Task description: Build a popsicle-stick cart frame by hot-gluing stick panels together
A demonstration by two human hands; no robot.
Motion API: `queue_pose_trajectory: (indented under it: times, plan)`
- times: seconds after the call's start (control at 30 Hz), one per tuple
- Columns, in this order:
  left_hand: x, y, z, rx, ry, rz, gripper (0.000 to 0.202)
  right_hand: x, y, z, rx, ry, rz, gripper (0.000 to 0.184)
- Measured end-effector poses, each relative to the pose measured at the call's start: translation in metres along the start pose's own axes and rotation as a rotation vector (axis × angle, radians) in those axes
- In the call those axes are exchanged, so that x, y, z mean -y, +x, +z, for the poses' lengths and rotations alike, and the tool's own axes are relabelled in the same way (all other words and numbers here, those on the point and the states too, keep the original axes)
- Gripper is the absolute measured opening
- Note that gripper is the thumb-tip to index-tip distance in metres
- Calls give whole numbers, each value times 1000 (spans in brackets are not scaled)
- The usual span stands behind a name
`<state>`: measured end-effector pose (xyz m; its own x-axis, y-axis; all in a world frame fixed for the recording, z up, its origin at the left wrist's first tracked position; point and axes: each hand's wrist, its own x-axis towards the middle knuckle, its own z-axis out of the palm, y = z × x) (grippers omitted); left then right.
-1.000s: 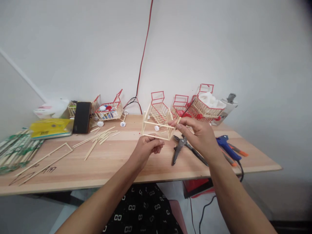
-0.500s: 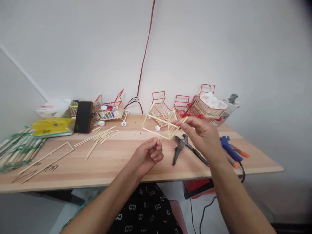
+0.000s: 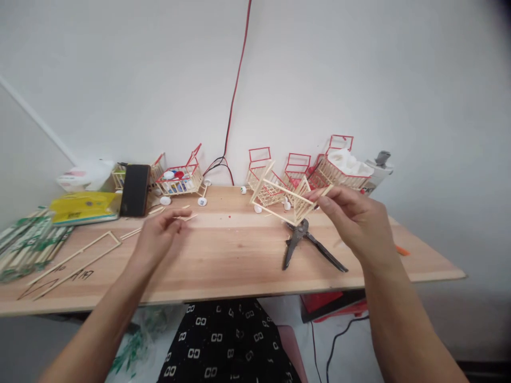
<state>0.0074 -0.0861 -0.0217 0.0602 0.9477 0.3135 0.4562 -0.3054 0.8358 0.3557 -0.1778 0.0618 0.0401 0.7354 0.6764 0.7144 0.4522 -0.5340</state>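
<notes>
surface (image 3: 239, 266) | frame (image 3: 295, 205) held above it, its right corner pinched in right hand (image 3: 357, 221) fingers | pliers (image 3: 297, 244) lying below-left of those fingers | left hand (image 3: 157, 234) fingers half-curled, touching sticks (image 3: 187, 217), grip unclear

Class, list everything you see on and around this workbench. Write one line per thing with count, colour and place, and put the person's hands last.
table: one, light wood, across the view
stick frame: one, pale, held up above the table
pliers: one, dark, on the table below the frame
loose sticks: several, pale, left of centre
flat stick loop: one, pale, lying at left
small carts: several, pale with red rims, along the wall
phone: one, black, back left
packet: one, yellow, beside the phone
wrapped sticks: bundles, green and white, far left
cable: red, down the wall
left hand: at the loose sticks
right hand: pinching the frame's corner
</notes>
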Motion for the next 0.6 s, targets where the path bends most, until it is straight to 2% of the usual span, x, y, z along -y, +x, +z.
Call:
queue_pose_trajectory:
  times: [0.07, 0.13, 0.2, 0.3, 0.33, 0.4, 0.5, 0.6]
  plan:
    - [7, 4, -22, -92, 364, 147, 37, 1, -3, 5, 39, -3, -2, 18]
    - [10, 2, -36, -171, 621, 212, 56, 5, -7, 12, 80, -11, -2, 17]
    - [12, -2, -41, -186, 691, 212, 60, 10, -10, 20, 114, -14, -12, 16]
    - [15, -9, -34, -141, 613, 158, 33, 18, -14, 27, 123, -17, -33, 14]
    - [15, -9, -27, -126, 594, 167, 29, 20, -14, 27, 113, -28, -37, 14]
    - [16, -6, -6, -55, 541, 306, 29, 22, -15, 25, 75, -71, -38, 14]
    - [11, 7, 40, 170, 507, 528, 34, 24, -14, 19, 20, -149, -54, 14]
    - [-1, 20, 88, 473, 558, 702, 39, 24, -13, 15, 5, -193, -72, 15]
